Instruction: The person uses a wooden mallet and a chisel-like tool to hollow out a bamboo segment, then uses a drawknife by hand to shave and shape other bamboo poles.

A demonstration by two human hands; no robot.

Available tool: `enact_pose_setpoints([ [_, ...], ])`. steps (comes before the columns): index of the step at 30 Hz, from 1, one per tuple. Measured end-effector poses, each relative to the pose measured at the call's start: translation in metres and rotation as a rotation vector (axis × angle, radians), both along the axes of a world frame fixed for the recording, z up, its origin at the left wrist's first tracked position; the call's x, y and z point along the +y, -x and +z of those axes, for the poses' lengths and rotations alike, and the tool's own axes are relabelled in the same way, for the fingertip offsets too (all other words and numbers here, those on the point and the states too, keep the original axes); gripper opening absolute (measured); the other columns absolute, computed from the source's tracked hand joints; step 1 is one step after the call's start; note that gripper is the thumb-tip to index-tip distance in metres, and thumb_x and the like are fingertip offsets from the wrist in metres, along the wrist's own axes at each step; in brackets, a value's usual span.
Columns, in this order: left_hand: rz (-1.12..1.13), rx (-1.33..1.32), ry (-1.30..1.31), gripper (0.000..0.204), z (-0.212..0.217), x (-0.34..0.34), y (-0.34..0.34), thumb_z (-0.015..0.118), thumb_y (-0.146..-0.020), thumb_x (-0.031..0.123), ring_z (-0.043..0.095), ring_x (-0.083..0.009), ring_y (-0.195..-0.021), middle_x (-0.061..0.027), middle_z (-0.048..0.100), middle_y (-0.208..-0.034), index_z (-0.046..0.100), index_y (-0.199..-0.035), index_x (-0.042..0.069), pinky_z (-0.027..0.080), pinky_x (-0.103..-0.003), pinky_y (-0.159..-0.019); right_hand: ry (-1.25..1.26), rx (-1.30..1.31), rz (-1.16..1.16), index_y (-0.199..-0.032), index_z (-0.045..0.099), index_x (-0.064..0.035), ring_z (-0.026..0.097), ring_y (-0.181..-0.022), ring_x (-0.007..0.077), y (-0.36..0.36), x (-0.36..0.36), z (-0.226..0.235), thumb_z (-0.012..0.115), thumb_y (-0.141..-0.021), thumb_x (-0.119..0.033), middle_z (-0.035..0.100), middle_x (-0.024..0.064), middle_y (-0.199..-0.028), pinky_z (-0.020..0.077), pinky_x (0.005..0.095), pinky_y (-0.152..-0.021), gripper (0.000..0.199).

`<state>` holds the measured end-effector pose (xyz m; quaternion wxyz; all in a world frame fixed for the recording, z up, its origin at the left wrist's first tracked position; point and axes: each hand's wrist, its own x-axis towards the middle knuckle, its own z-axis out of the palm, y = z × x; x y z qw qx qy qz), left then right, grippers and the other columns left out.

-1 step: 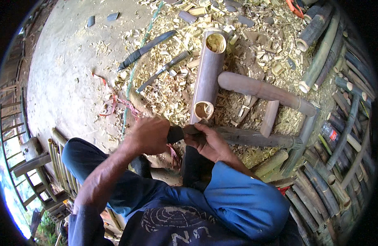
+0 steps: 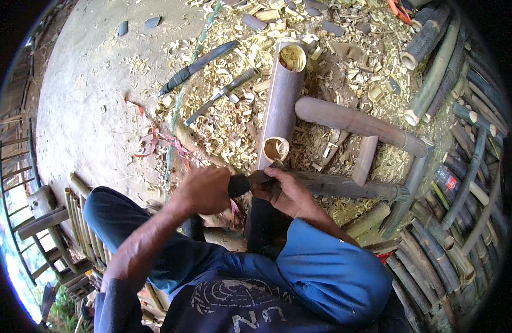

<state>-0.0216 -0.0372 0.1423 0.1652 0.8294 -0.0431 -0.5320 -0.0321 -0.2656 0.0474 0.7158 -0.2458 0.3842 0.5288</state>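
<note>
A dark tool [image 2: 239, 186] was clasped between the left hand [image 2: 203, 190] and right hand [image 2: 289, 194], near a bamboo frame [image 2: 279, 102]; the grey floor [image 2: 100, 83] was strewn with shavings [image 2: 234, 141], poles [image 2: 428, 262] being stacked at right.

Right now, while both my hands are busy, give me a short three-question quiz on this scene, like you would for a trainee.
1. How many cut openings show on the thick tube?
2. True or false: the left hand and right hand are held wide apart.
3. Fill in the blank: the knife with the wrapped handle crosses the ____.

Key:
1. Two, one toward each end.
2. False: they are close together, the left closed on a dark piece.
3. Green cord.
</note>
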Motion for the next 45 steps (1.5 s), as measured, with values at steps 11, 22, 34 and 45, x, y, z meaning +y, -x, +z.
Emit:
enact_pose_setpoints([
  [11,0.95,-0.092,0.521,0.052,-0.071,-0.097,0.131,0.083,-0.074,0.027,0.072,-0.0333,-0.083,-0.0231,0.072,-0.09,0.062,-0.107,-0.006,0.057,-0.041,-0.078,0.48,-0.404,0.694,-0.102,0.059,-0.0038,0.066,-0.064,0.0197,-0.026,-0.012,0.013,0.05,-0.097,-0.024,0.072,0.0138,-0.081,0.0474,0.0292,-0.043,0.023],
  [22,0.784,-0.146,-0.005,0.037,-0.044,0.014,0.069,0.083,-0.06,0.024,0.071,-0.0304,-0.066,-0.016,0.071,-0.072,0.076,-0.088,0.002,0.056,-0.042,-0.066,0.051,-0.285,0.119,-0.11,0.057,-0.006,0.07,-0.08,0.0264,-0.017,0.043,-0.003,0.047,-0.103,-0.02,0.07,0.0156,-0.101,0.0636,0.0427,-0.066,0.018],
  [34,1.031,-0.411,0.243,0.045,-0.081,-0.026,0.131,0.084,-0.061,0.026,0.07,-0.0321,-0.07,-0.0185,0.07,-0.076,0.074,-0.097,0.0,0.055,-0.041,-0.068,0.242,-0.318,0.388,-0.111,0.058,-0.0027,0.067,-0.067,0.0224,-0.025,0.044,0.015,0.051,-0.1,-0.015,0.071,0.0172,-0.099,0.0592,0.0375,-0.057,0.018],
  [45,0.052,-0.604,-0.17,0.004,0.033,-0.024,-0.014,0.062,-0.077,0.009,0.066,-0.0292,-0.059,-0.0119,0.065,-0.068,0.062,-0.079,0.005,0.053,-0.043,-0.056,-0.245,-0.101,-0.326,-0.11,0.062,-0.0082,0.069,-0.094,0.0225,-0.02,0.019,0.001,0.051,-0.099,-0.017,0.07,0.0104,-0.112,0.0584,0.0373,-0.077,0.018],
])
